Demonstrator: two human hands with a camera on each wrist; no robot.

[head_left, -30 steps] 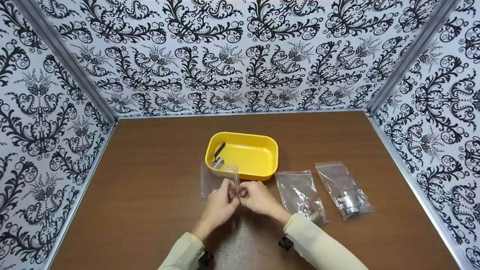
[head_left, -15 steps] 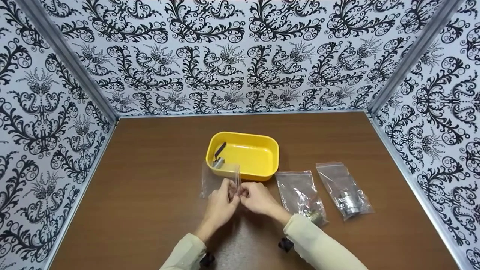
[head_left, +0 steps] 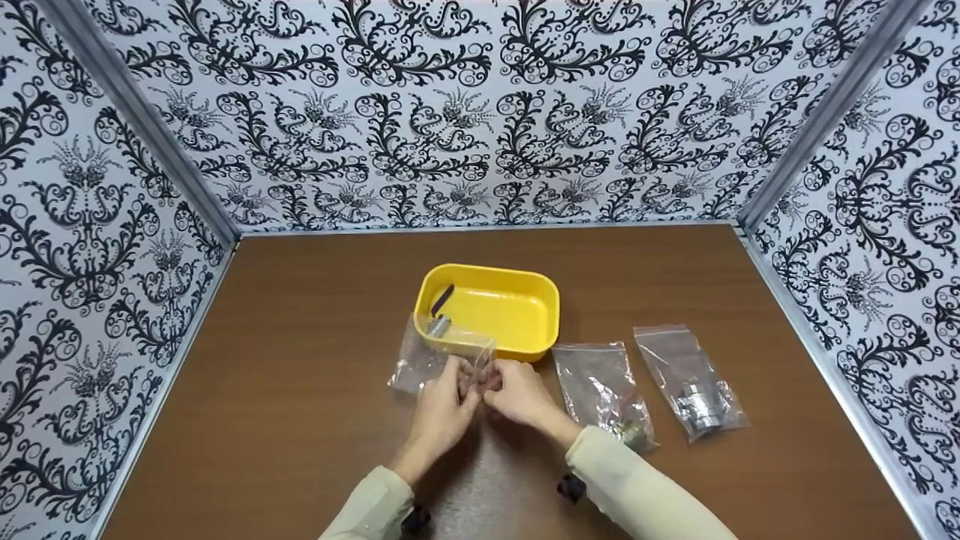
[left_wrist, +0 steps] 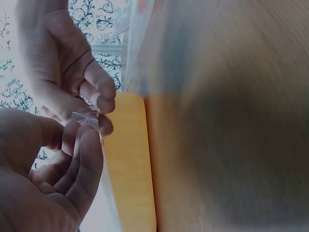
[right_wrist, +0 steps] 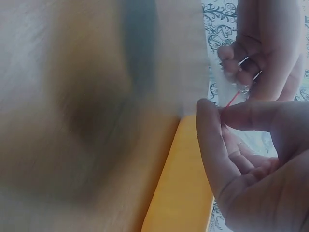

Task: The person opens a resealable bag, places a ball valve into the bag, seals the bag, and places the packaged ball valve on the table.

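In front of the yellow tray, my left hand (head_left: 439, 409) and right hand (head_left: 521, 394) meet at one edge of a clear zip bag (head_left: 424, 364). Fingertips of both hands pinch that edge close together. The bag spreads away to the left, overlapping the tray's near left corner in the head view; no contents show in it. In the left wrist view a small crumpled bit of the bag (left_wrist: 87, 117) sticks out at the fingertips. A red line on the bag (right_wrist: 232, 99) runs between the two hands in the right wrist view.
The yellow tray (head_left: 551, 300) holds a metal part with a dark lever (head_left: 442, 300) at its left end. Right of it lie a zip bag with small metal parts (head_left: 607, 382) and another with a shiny round metal piece (head_left: 697, 409). Patterned walls enclose the brown table.
The held bag has tipped from hanging nearly upright to a slanted, crumpled lie, its lower left corner swinging left. Its edge between my hands has opened out to the right. Both hands stay nearly in place.
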